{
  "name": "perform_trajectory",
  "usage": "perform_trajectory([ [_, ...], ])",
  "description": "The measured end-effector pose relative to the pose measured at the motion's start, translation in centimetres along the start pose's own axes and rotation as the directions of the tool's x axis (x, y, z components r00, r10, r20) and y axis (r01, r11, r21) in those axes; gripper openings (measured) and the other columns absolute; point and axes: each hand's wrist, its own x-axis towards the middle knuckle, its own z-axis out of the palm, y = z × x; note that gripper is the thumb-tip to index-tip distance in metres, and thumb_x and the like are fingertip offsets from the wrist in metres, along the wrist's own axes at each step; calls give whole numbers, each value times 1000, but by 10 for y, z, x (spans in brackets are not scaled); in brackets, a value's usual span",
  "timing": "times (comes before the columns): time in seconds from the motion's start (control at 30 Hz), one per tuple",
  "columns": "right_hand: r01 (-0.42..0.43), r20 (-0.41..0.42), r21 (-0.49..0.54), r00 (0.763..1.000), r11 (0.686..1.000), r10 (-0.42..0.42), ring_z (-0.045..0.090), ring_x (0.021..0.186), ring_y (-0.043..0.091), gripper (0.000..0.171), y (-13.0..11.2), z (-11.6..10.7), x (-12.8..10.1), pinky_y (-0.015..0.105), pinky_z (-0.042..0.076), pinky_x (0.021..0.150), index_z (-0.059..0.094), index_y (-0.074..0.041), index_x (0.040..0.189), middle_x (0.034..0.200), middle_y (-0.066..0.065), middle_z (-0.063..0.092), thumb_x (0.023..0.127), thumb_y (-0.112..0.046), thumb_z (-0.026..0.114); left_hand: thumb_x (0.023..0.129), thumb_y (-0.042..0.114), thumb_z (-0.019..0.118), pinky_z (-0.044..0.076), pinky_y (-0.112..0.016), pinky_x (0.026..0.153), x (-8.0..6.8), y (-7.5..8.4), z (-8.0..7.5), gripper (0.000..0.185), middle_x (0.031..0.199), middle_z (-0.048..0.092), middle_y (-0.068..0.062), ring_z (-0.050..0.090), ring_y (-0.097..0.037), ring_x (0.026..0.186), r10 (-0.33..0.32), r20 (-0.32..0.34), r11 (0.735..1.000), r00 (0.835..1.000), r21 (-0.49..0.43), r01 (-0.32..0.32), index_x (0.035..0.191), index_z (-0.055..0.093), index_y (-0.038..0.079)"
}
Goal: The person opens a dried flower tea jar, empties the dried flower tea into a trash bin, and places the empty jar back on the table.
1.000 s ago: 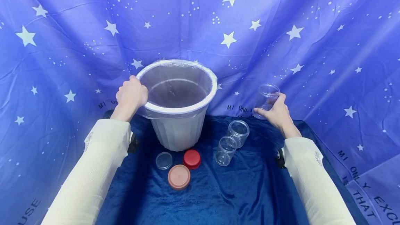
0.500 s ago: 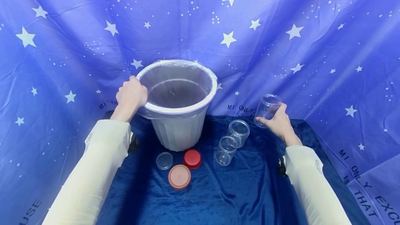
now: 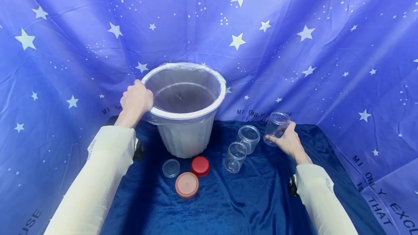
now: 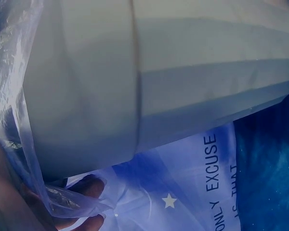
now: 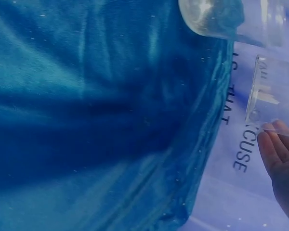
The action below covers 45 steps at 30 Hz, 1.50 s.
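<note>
Left hand [image 3: 136,99]: grips the rim of the lined white bucket [image 3: 185,133].
Right hand [image 3: 287,141]: holds a tilted clear jar [image 3: 276,123].

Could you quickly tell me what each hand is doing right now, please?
Left hand: closed, gripping the rim of the white bucket over its plastic liner.
Right hand: closed, holding a clear jar tilted above the blue cloth.
</note>
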Motion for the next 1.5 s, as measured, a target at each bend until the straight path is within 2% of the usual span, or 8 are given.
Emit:
perform_trajectory([
  [0.27, -14, 18, -15, 1000, 1000, 14, 55, 112, 52, 100, 11, 14, -2, 59, 43, 94, 12, 4, 144, 121, 39, 54, 81, -37, 78, 94, 21, 32, 46, -61, 92, 1, -3, 1, 50, 130, 52, -36, 53, -55, 117, 0, -2, 1000, 1000, -7, 0, 134, 38, -9],
  [0.43, -3, 6, -20, 1000, 1000, 3, 57, 108, 49, 96, 14, 20, -4, 57, 44, 92, 16, 5, 141, 117, 35, 57, 80, -34, 79, 94, 21, 31, 46, -61, 91, 1, -2, 1, 51, 130, 52, -35, 53, -54, 117, 0, 5, 1000, 1000, -7, 0, 135, 37, -9],
  [0.7, -14, 40, -18, 999, 1000, 14, 57, 107, 45, 92, 16, 28, -9, 55, 44, 91, 18, 4, 138, 124, 32, 55, 81, -34, 79, 94, 21, 31, 46, -60, 91, 1, -1, 0, 51, 130, 53, -35, 53, -54, 117, 0, 0, 1000, 1000, -4, 0, 135, 37, -9],
  [1.03, -6, 60, -15, 998, 1000, 7, 56, 114, 49, 96, 22, 36, -13, 56, 42, 98, 18, 6, 139, 125, 34, 56, 79, -33, 81, 94, 21, 31, 46, -60, 91, 2, -1, 1, 51, 130, 53, -35, 53, -54, 116, 4, -8, 1000, 1000, -14, -4, 135, 38, -9],
  [1.27, -3, 30, -22, 1000, 1000, 4, 57, 110, 49, 92, 29, 44, -18, 56, 43, 94, 22, 5, 134, 122, 33, 58, 76, -34, 83, 94, 21, 31, 46, -61, 92, 1, -1, 1, 50, 130, 53, -35, 53, -54, 117, 8, -13, 1000, 1000, -14, -9, 134, 39, -9],
  [1.5, 2, 58, -30, 998, 1000, -1, 56, 113, 51, 93, 35, 48, -19, 58, 42, 98, 20, 5, 137, 124, 35, 57, 78, -32, 81, 95, 22, 31, 46, -60, 91, 1, -1, 1, 50, 130, 53, -35, 53, -54, 117, 4, -8, 1000, 1000, -14, -4, 134, 38, -9],
])
